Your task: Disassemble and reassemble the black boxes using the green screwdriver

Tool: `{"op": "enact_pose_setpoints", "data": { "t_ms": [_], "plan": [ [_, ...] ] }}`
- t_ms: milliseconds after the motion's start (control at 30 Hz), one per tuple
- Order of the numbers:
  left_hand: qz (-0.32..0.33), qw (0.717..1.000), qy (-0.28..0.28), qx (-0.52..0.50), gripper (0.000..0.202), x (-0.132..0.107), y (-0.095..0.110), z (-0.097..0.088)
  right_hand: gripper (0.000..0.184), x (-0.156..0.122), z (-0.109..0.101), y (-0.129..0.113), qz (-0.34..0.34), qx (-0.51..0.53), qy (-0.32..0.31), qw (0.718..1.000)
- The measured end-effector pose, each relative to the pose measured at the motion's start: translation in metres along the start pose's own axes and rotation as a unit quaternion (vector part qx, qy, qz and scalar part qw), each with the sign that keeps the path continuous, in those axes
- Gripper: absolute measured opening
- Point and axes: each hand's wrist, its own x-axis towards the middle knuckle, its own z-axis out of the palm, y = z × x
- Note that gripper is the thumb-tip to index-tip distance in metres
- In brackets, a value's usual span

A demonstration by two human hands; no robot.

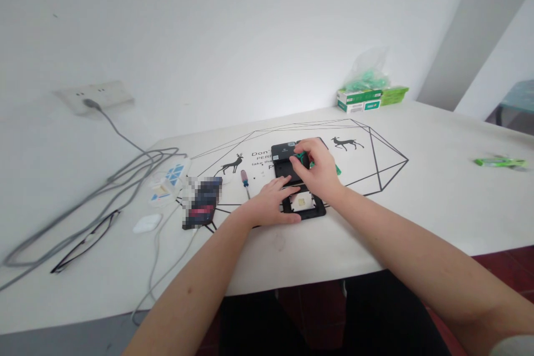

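A black rectangular frame with a white square inset and a gold-toned patch (302, 201) lies flat on the table. My left hand (269, 203) rests on its left side, fingers spread, thumb along the near part and fingertips reaching a black case (284, 169) just behind. Over that case's right side, my right hand (319, 169) is curled, thumb and index fingertip close together in a pinch. Whatever they hold is too small to make out. Below the curled fingers a green and dark part (300, 158) shows partly; the palm hides the rest. A screwdriver (245, 181) lies left of the case.
Left of the screwdriver lies a phone (204, 203), its screen blurred out. Farther left are eyeglasses (85, 242), a white earbud case (147, 223) and a looped grey cable (120, 200). Green-white boxes (359, 100) stand by the wall; a green packet (500, 162) lies right.
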Motion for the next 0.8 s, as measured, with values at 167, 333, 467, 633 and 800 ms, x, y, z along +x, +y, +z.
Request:
{"op": "enact_pose_setpoints", "data": {
  "t_ms": [167, 333, 467, 633, 800],
  "plan": [
    [0.0, 1.0, -0.001, 0.004, 0.091, 0.001, 0.001, -0.001, 0.009, -0.001, 0.001, -0.002, 0.014, 0.032, -0.01, 0.999],
    [-0.016, 1.0, -0.013, 0.006, 0.092, 0.0, 0.006, -0.004, 0.015, 0.002, -0.001, -0.005, 0.169, 0.127, -0.019, 0.977],
    [-0.035, 0.999, -0.026, 0.013, 0.094, -0.001, 0.009, -0.006, 0.022, 0.007, -0.002, 0.001, 0.265, 0.215, -0.027, 0.94],
    [-0.024, 0.999, -0.017, 0.025, 0.093, -0.001, 0.008, -0.005, 0.026, 0.017, -0.008, 0.001, 0.334, 0.428, -0.121, 0.831],
    [-0.023, 0.999, -0.014, 0.024, 0.094, -0.001, 0.007, -0.005, 0.014, 0.021, -0.013, -0.001, 0.388, 0.496, -0.138, 0.765]
  ]
}}
